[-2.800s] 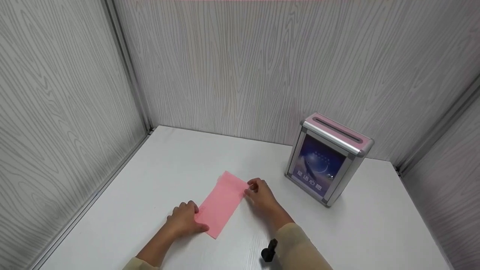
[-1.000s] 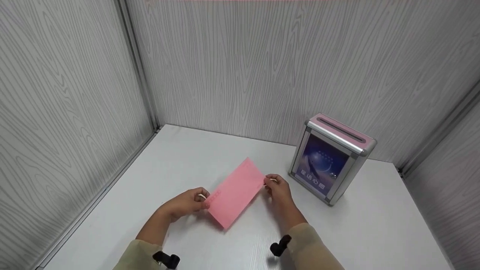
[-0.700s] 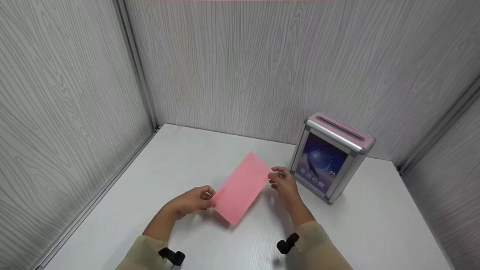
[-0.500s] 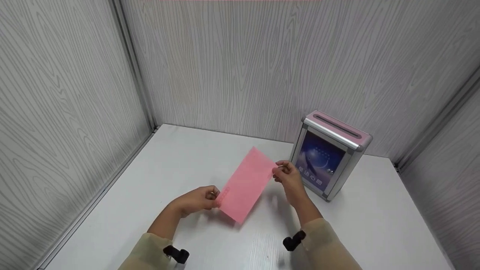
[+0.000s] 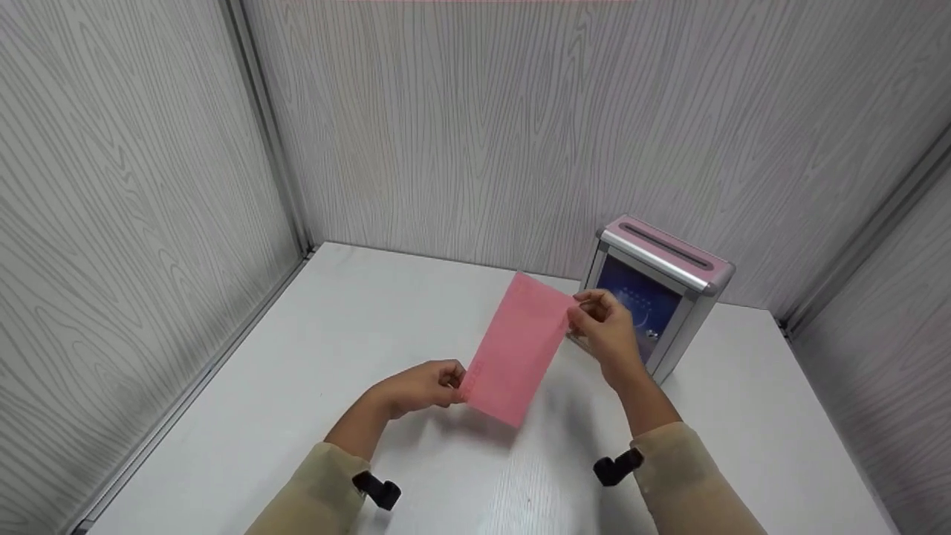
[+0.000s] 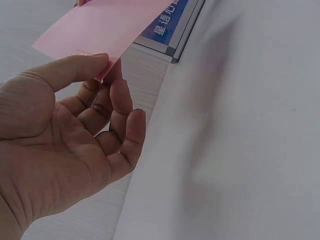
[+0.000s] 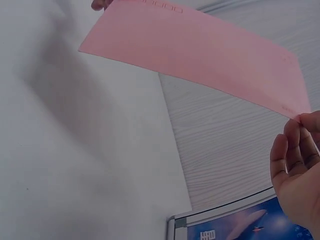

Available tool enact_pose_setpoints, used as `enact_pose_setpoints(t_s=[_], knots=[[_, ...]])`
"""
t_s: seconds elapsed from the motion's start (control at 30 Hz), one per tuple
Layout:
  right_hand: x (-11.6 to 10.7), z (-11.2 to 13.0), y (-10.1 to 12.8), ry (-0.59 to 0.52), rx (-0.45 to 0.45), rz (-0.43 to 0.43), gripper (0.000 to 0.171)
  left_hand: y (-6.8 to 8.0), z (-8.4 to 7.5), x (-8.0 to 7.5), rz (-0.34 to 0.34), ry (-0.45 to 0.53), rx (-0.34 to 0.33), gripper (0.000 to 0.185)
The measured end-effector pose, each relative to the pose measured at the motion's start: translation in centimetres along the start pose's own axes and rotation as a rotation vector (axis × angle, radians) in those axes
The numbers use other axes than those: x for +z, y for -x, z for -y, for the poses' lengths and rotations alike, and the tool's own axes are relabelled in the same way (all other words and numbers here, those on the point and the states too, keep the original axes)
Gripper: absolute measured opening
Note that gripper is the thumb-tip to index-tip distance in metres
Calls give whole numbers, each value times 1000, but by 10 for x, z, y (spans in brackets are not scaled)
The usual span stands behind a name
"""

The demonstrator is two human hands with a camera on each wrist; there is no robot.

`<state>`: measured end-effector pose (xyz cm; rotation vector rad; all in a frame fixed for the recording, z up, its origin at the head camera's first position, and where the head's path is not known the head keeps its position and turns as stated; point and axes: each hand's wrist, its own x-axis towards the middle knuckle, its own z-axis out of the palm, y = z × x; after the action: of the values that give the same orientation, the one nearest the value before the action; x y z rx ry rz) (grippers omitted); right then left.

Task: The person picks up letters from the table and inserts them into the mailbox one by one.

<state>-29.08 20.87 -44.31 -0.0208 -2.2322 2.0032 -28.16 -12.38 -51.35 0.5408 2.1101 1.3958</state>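
A pink envelope (image 5: 516, 349), printed with a row of small boxes near one end, hangs tilted above the white table. My left hand (image 5: 425, 388) pinches its lower left corner between thumb and fingers; the left wrist view shows that thumb (image 6: 90, 67) on top of the paper. At the upper right corner my right hand (image 5: 609, 334) pinches the envelope, which the right wrist view shows stretched across between both hands. Behind the right hand stands a silver-framed box (image 5: 687, 327) with a pink top, a long slot (image 5: 665, 245) in it and a blue picture front, partly hidden by that hand.
The white table (image 5: 356, 312) meets grey wood-grain panels (image 5: 446, 134) at the back and on both sides. A black wrist camera mount (image 5: 377, 490) sits at the left sleeve, another camera mount (image 5: 618, 468) at the right one.
First lying flat on the table under both hands, the envelope has been lifted and carried right and away from the person, tilting more upright. The right hand now overlaps the box's front.
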Motion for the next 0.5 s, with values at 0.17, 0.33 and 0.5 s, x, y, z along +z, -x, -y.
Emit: enact_pose_setpoints(t_s=[0.17,0.33,0.5], knots=[[-13,16,6,103,-59,0,24,-9,-11,9,31,-9,-5,20],[-23,27,12,135,-97,-3,25,-15,-21,14,47,14,7,23],[-33,35,19,161,-112,-3,25,-21,-30,17,56,9,30,25]])
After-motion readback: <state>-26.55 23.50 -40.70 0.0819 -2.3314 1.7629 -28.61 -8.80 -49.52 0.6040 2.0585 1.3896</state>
